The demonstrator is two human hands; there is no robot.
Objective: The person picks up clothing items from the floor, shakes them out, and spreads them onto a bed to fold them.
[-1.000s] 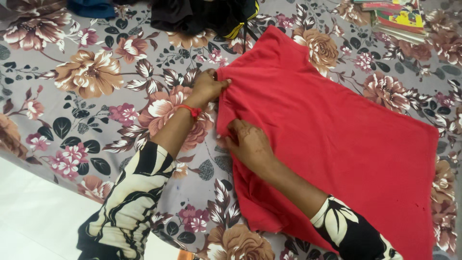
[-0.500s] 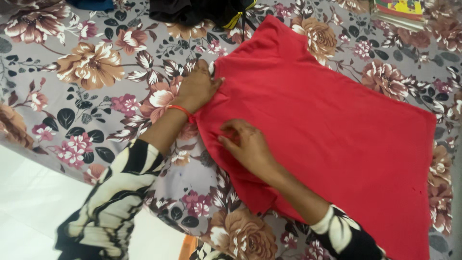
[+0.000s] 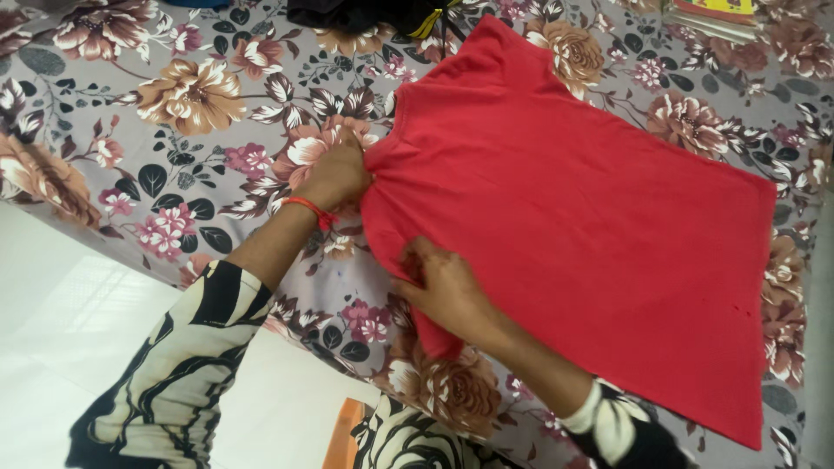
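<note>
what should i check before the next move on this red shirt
1. Left hand has a grip on the red shirt at its left edge: ok.
2. Right hand pinches the edge lower down: ok.
3. Body of the shirt lies flat on the floral bedsheet: ok.
4. Edge between the hands is smooth: not ok, it is bunched.
5. Dark clothing clear of the shirt's top corner: cannot tell.

floral grey bedsheet (image 3: 174,95), dark clothes (image 3: 365,13) at top, stacked books (image 3: 721,13), white floor (image 3: 61,330)
</note>
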